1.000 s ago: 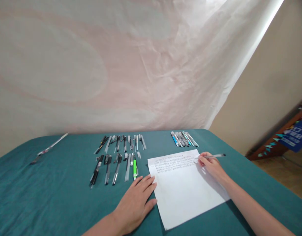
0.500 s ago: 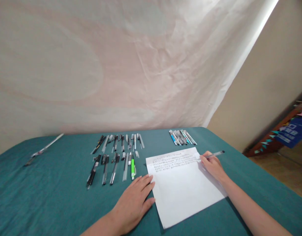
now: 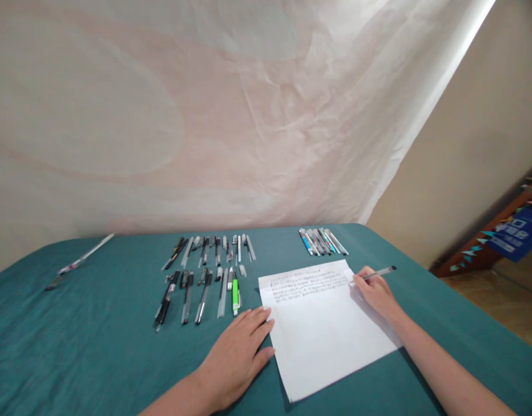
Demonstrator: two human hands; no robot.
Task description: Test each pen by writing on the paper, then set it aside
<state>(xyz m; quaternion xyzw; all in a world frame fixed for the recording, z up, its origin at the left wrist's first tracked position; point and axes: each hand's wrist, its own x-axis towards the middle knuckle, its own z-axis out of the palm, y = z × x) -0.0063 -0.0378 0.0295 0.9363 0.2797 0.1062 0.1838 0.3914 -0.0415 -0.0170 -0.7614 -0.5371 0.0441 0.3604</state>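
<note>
Barely shifted, the right hand [image 3: 376,293] clenches its fingers on a slim clear pen [image 3: 379,273] at the far-right corner of the white paper sheet [image 3: 327,335], the left hand [image 3: 240,361], fingers released, steadying it near the teal counter [image 3: 96,346] front edge.

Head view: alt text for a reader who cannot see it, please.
A person's right hand holds a pen at the handwritten top lines of a white sheet on a teal tablecloth; the left hand lies flat at the sheet's left edge. Rows of pens lie left of the sheet, a small bundle beyond it.
</note>
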